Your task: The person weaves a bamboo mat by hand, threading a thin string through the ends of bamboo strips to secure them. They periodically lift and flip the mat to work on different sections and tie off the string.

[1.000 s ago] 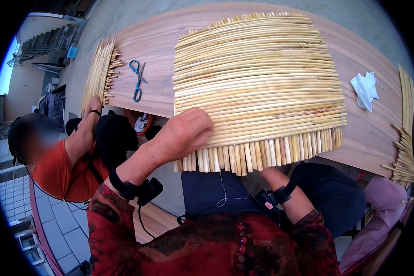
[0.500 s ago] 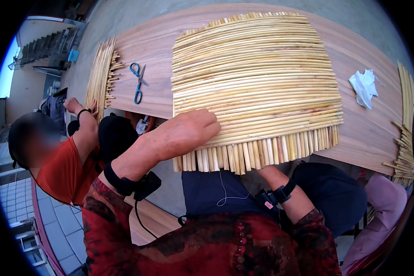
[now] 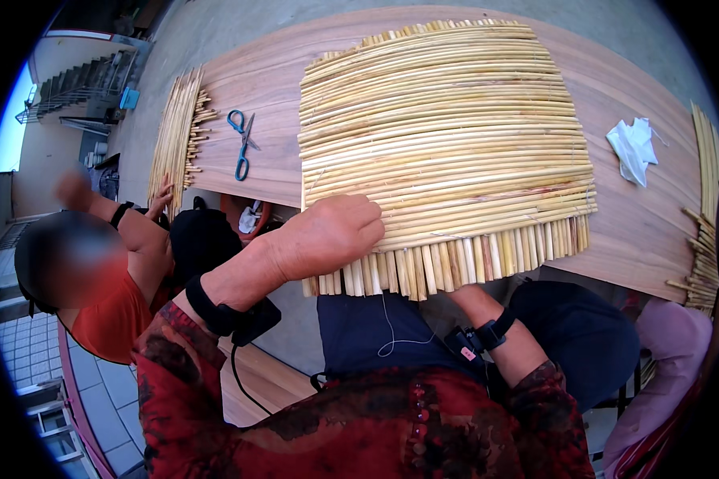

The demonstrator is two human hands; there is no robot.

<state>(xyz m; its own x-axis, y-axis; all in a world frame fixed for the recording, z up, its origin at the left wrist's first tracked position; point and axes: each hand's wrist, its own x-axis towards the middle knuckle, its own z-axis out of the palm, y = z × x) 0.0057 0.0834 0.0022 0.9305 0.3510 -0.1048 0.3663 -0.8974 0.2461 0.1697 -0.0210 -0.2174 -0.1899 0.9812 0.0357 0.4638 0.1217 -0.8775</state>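
Note:
A large mat of pale straw-coloured reed stalks (image 3: 447,128) lies in front of me, its stalks running side to side and bound by thin thread. Along its near edge sticks out a layer of short upright stalk ends (image 3: 423,267). My left hand (image 3: 335,231) rests closed at the near left corner of the mat, fingers curled under; whatever they grip is hidden. Only the wrist end of my right hand (image 3: 467,295) shows, as the fingers are out of sight beneath the mat's near edge. A loose white thread (image 3: 387,327) hangs below the mat over my lap.
Blue-handled scissors (image 3: 242,145) lie left of the mat on the wooden table (image 3: 264,80). A crumpled white cloth (image 3: 634,150) sits to the right. Stalk bundles lie at the left end (image 3: 176,132) and right end (image 3: 703,239). A co-worker in orange (image 3: 108,299) sits at left.
My left hand and the mat stay nearly in place. The co-worker's raised hand at left has moved away from the stalk bundle, toward the left.

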